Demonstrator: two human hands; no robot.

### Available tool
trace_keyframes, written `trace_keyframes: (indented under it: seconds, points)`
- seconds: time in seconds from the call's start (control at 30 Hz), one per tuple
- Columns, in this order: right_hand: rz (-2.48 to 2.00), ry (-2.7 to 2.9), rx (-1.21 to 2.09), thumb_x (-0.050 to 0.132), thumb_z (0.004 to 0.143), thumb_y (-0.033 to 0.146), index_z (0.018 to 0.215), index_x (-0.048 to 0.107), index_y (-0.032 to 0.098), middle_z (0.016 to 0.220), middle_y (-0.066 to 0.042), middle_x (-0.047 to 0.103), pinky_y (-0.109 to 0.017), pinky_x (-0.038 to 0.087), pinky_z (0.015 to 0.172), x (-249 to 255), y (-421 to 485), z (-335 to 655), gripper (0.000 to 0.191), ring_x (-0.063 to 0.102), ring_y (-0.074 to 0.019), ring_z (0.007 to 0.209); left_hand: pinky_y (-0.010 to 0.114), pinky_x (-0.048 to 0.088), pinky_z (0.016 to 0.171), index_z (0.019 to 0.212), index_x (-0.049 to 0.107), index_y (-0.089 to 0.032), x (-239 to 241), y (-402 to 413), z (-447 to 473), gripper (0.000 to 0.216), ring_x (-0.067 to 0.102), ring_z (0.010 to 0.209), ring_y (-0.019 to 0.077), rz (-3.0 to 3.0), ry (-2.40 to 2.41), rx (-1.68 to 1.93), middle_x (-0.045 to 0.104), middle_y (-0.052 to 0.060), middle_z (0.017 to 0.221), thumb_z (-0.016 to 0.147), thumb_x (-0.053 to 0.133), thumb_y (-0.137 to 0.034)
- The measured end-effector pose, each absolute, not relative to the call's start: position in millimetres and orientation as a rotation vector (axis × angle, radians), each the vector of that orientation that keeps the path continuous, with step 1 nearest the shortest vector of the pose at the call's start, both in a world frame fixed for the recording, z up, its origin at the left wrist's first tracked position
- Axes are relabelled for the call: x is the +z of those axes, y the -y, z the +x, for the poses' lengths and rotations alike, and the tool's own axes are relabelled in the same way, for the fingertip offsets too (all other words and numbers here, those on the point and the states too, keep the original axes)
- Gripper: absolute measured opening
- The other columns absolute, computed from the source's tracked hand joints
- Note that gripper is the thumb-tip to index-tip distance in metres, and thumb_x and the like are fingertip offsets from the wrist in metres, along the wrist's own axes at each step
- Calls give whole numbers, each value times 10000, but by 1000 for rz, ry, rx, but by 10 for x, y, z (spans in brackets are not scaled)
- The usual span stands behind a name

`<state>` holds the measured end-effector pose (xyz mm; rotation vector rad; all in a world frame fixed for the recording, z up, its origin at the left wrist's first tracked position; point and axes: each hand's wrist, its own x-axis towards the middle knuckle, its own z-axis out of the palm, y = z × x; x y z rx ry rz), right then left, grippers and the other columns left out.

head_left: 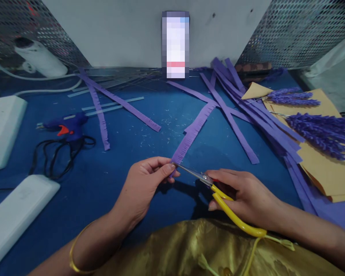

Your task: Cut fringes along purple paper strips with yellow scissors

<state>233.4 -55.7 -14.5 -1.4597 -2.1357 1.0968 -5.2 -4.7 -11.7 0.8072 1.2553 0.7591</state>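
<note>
Between the thumb and fingers of my left hand (152, 180) is the near end of a purple paper strip (194, 132), its edge cut into a fine fringe. The strip slants away to the upper right over the blue table (132, 147). My right hand (244, 191) grips a pair of scissors (232, 216) with yellow handles. Their narrow blades point left and reach the strip right beside my left fingertips. Two more fringed strips (129, 107) lie to the left, and uncut purple strips (235, 130) are on the right.
A blue glue gun (70, 124) with a coiled black cord lies left, near white power strips (14, 207). At right, purple lavender-like stems (322, 130) rest on tan paper (319, 180). A phone (175, 46) leans on the back panel. Thin wires and clear glue sticks (115, 103) lie behind.
</note>
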Motion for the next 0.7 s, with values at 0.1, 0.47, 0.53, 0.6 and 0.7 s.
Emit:
trace_keyframes:
  seconds: [0.1, 0.47, 0.53, 0.6, 0.7]
  points:
    - [-1453, 2150, 1071, 615, 892, 639, 1135, 691, 183, 746, -18, 630, -265, 383, 571, -144, 560, 2341, 523, 549, -159, 617, 184, 455, 590, 741, 783, -188, -107, 45, -49, 95, 591, 583, 85, 795, -1260, 755, 735, 4, 654, 739, 808, -279]
    - [-1450, 2147, 1098, 612, 903, 623, 1120, 693, 183, 758, -27, 639, -259, 393, 583, -134, 553, 2325, 497, 558, -156, 633, 200, 456, 598, 720, 778, -194, -94, 39, -52, 88, 589, 586, 94, 804, -1272, 738, 732, 4, 650, 743, 802, -276]
    - [-1458, 2138, 1103, 620, 900, 616, 1124, 692, 184, 755, -28, 637, -261, 399, 590, -126, 549, 2320, 492, 558, -159, 635, 206, 457, 600, 711, 776, -192, -91, 36, -47, 87, 592, 590, 100, 805, -1270, 729, 731, 8, 647, 737, 803, -270]
    - [-1464, 2139, 1103, 628, 892, 620, 1129, 693, 180, 743, -24, 630, -261, 398, 581, -121, 546, 2317, 503, 552, -159, 626, 212, 458, 600, 711, 776, -190, -93, 35, -43, 86, 596, 594, 106, 803, -1270, 723, 732, 12, 647, 732, 804, -269]
    - [-1462, 2143, 1118, 632, 886, 625, 1143, 688, 179, 751, -26, 635, -264, 402, 583, -126, 545, 2318, 518, 559, -164, 632, 215, 458, 603, 714, 777, -190, -99, 35, -42, 81, 596, 592, 106, 816, -1272, 724, 736, 12, 651, 733, 801, -265]
